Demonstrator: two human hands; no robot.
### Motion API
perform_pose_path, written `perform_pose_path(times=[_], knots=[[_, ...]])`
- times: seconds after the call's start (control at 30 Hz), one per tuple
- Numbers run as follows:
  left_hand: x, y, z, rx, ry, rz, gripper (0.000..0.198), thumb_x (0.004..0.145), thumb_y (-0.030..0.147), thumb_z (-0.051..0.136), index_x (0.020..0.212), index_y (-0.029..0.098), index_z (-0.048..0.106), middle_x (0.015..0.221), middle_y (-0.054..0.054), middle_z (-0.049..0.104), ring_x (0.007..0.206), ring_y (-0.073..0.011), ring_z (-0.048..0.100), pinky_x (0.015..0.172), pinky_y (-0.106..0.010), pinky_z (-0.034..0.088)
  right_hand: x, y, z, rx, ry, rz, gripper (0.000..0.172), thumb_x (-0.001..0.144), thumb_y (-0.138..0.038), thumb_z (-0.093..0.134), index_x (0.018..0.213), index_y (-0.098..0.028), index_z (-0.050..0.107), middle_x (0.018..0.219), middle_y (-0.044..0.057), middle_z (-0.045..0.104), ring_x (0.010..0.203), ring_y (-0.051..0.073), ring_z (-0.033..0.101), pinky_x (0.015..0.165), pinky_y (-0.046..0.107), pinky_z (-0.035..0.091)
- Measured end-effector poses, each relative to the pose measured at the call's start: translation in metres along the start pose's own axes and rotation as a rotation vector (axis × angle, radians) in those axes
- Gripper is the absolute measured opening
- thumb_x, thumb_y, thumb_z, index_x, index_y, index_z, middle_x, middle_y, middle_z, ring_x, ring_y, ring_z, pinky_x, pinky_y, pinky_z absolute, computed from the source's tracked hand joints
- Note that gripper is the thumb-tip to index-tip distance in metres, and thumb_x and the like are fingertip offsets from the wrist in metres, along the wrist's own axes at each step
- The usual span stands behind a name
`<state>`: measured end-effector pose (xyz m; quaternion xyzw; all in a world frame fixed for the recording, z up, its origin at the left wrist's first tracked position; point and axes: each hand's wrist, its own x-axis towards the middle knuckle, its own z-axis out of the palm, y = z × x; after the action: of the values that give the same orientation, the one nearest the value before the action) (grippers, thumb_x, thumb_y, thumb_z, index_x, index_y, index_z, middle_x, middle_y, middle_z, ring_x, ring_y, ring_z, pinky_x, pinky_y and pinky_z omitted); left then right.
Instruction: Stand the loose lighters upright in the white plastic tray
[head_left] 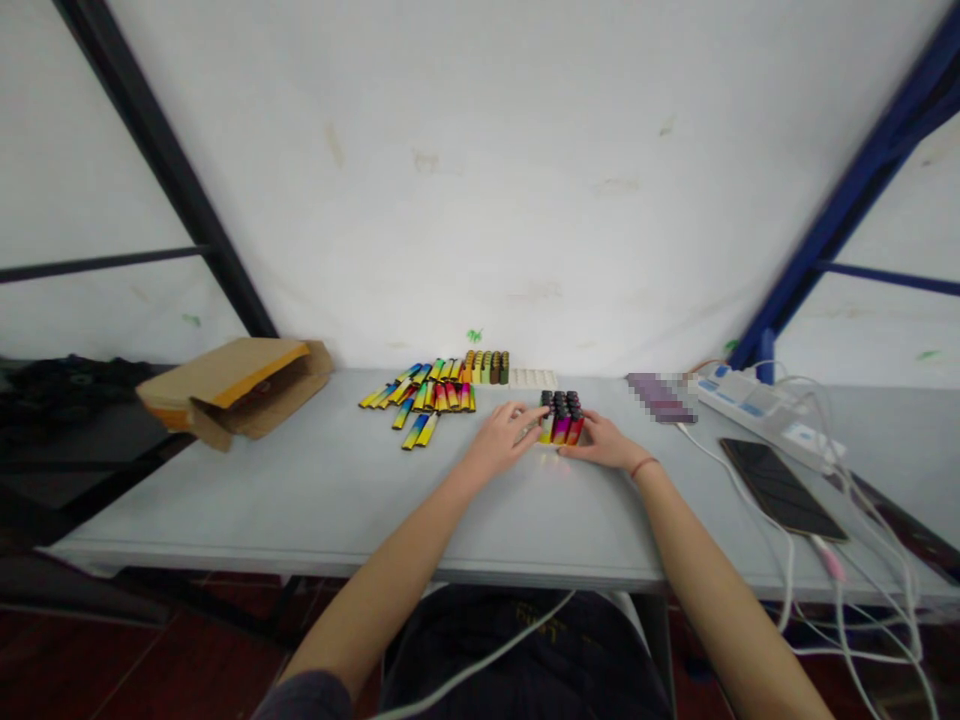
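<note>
Left hand [504, 432] and right hand [602, 441], fingers curled, clasp the upright block of black-capped rainbow plastic sticks [561, 417] between them. Beyond the left hand lie loose yellow-and-blue sticks [420, 395] on the grey tabletop [315, 490], against a white wall [487, 180].

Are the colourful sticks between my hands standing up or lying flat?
Standing up: the bunch shows black caps on top, colour below, with left hand and right hand against its sides.
</note>
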<state>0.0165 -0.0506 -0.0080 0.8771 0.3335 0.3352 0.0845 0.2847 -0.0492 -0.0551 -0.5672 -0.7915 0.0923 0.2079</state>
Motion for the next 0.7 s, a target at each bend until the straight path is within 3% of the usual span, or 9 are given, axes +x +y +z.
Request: perform_pose_path(times=[0.1, 0.2, 0.3, 0.43, 0.6, 0.7], knots=[[-0.002, -0.015, -0.03, 0.189, 0.069, -0.234, 0.038, 0.1, 0.031, 0.049, 0.132, 0.021, 0.066, 0.113, -0.012, 0.068, 0.111, -0.0263, 0.061, 0.104, -0.04, 0.046, -0.001, -0.003, -0.003, -0.005, -0.037, 0.023, 0.072, 0.077, -0.072, 0.07, 0.121, -0.014, 0.069, 0.136, 0.021, 0.062, 0.124, 0.038, 0.061, 0.11, 0.05, 0.047], [-0.011, -0.043, -0.066, 0.407, 0.081, -0.666, 0.035, 0.098, 0.028, 0.045, 0.113, 0.019, 0.075, 0.12, -0.017, 0.068, 0.114, -0.0339, 0.061, 0.095, -0.044, 0.048, -0.001, -0.006, -0.005, -0.018, -0.054, 0.034, 0.072, 0.078, -0.072, 0.07, 0.121, -0.014, 0.069, 0.138, 0.021, 0.06, 0.125, 0.038, 0.06, 0.11, 0.049, 0.047], [-0.022, -0.074, -0.093, 0.379, -0.105, -0.966, 0.029, 0.092, 0.035, 0.057, 0.106, 0.022, 0.078, 0.123, -0.018, 0.069, 0.114, -0.0378, 0.062, 0.088, -0.044, 0.049, -0.001, -0.006, -0.005, -0.026, -0.065, 0.035, 0.071, 0.079, -0.072, 0.069, 0.119, -0.014, 0.07, 0.139, 0.021, 0.06, 0.125, 0.037, 0.06, 0.11, 0.048, 0.047], [-0.029, -0.088, -0.101, 0.318, -0.233, -1.054, 0.035, 0.079, 0.046, 0.073, 0.106, 0.025, 0.079, 0.123, -0.017, 0.071, 0.113, -0.0382, 0.063, 0.088, -0.043, 0.048, -0.001, -0.004, -0.002, -0.028, -0.042, 0.029, 0.07, 0.077, -0.071, 0.071, 0.117, -0.013, 0.071, 0.139, 0.022, 0.06, 0.126, 0.038, 0.059, 0.11, 0.049, 0.047], [-0.025, -0.072, -0.096, 0.348, -0.243, -1.038, 0.029, 0.072, 0.046, 0.076, 0.092, 0.025, 0.08, 0.125, -0.017, 0.07, 0.118, -0.0434, 0.059, 0.09, -0.051, 0.046, -0.001, 0.0, 0.0, -0.042, -0.039, 0.035, 0.072, 0.077, -0.072, 0.07, 0.12, -0.014, 0.07, 0.14, 0.021, 0.059, 0.127, 0.039, 0.058, 0.111, 0.05, 0.046], [-0.024, -0.067, -0.092, 0.322, -0.261, -0.971, 0.019, 0.066, 0.04, 0.079, 0.076, 0.023, 0.078, 0.105, -0.016, 0.075, 0.114, -0.0442, 0.06, 0.086, -0.049, 0.046, 0.0, 0.0, 0.0, -0.04, -0.033, 0.022, 0.071, 0.078, -0.071, 0.07, 0.12, -0.014, 0.07, 0.139, 0.021, 0.06, 0.127, 0.039, 0.059, 0.111, 0.051, 0.046]])
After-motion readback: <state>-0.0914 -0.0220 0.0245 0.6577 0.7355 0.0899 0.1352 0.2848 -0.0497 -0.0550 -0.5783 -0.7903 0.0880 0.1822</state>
